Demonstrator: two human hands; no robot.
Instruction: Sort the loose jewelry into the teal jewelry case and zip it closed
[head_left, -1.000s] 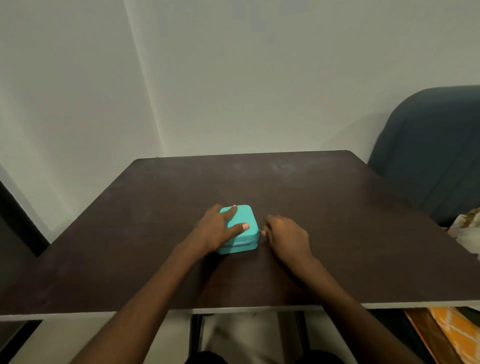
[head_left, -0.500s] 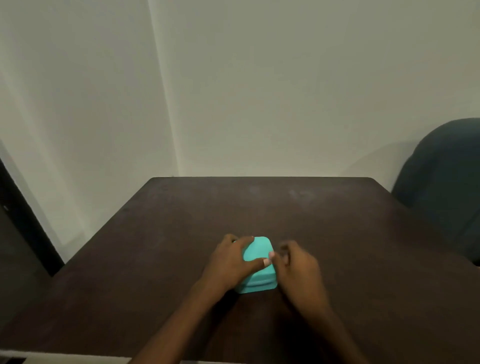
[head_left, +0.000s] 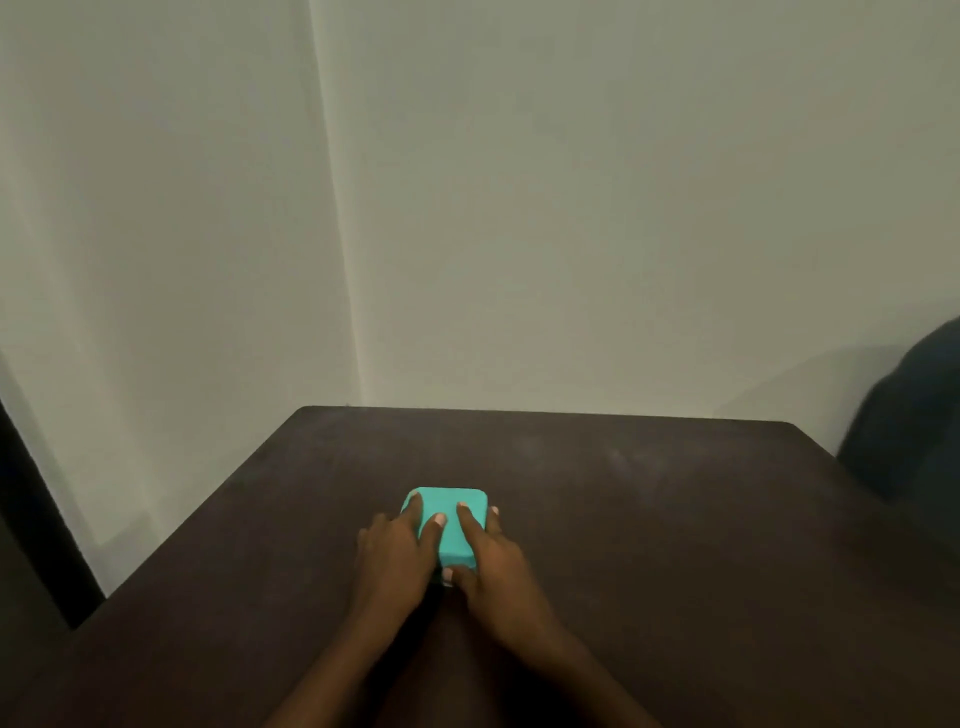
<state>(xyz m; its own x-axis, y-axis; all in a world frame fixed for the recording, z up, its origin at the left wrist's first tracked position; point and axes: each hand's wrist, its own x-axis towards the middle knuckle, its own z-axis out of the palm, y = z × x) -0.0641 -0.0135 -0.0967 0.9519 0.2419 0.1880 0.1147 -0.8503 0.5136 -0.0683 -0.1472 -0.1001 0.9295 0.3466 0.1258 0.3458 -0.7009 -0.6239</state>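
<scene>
Left hand and right hand side by side, fingers extended

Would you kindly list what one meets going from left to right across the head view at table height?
Dark door frame → left hand → teal case → right hand → bare table → dark blue chair.
</scene>
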